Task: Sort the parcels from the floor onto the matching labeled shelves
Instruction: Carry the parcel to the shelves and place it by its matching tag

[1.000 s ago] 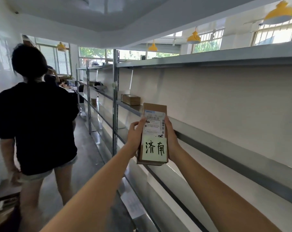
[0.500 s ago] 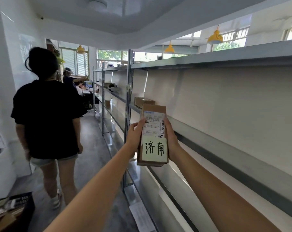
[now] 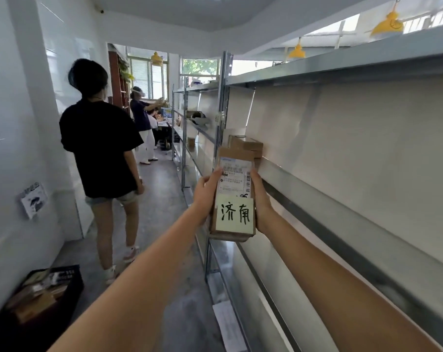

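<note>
I hold a small brown cardboard parcel (image 3: 234, 199) upright in front of me. It bears a white shipping label and a pale green note with two handwritten characters. My left hand (image 3: 205, 193) grips its left side and my right hand (image 3: 261, 199) grips its right side. A long grey metal shelf (image 3: 342, 199) runs along my right at about the parcel's height. Another brown parcel (image 3: 247, 144) lies on that shelf just beyond the one I hold.
A person in a black shirt (image 3: 101, 148) stands in the aisle ahead on the left. Another person (image 3: 141, 118) stands farther back. A dark crate (image 3: 37, 295) with boxes sits on the floor at lower left. A paper sheet (image 3: 228, 323) lies on the bottom shelf.
The view has swung left and moved forward along the aisle. The person in black appears farther right and more distant. The parcel stays in both hands, unchanged.
</note>
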